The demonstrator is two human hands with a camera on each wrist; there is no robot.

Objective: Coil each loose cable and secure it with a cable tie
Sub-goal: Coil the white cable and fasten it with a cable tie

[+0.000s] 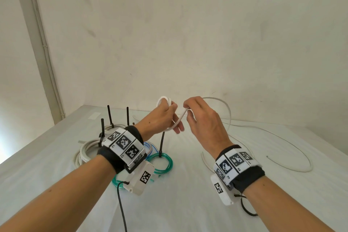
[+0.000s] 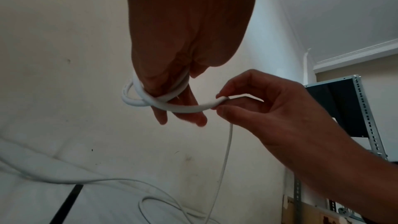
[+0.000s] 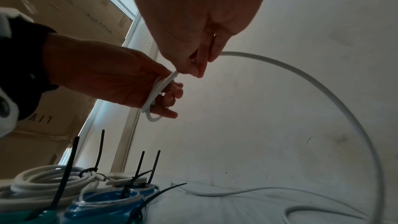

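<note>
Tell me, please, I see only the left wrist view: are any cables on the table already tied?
Observer: Yes. In the head view a white coil lies at the left of the table, with black cable ties standing up from it.
Operator: Is there a coil that is not white?
Observer: Yes, a green coil lies beside it, closed by its own black tie.
Operator: How much of the white cable is not yet wound?
Observer: Much of it. The left hand holds a few small loops. From the right hand the white cable arcs up and to the right, then lies in a wide loop on the right side of the table.
</note>
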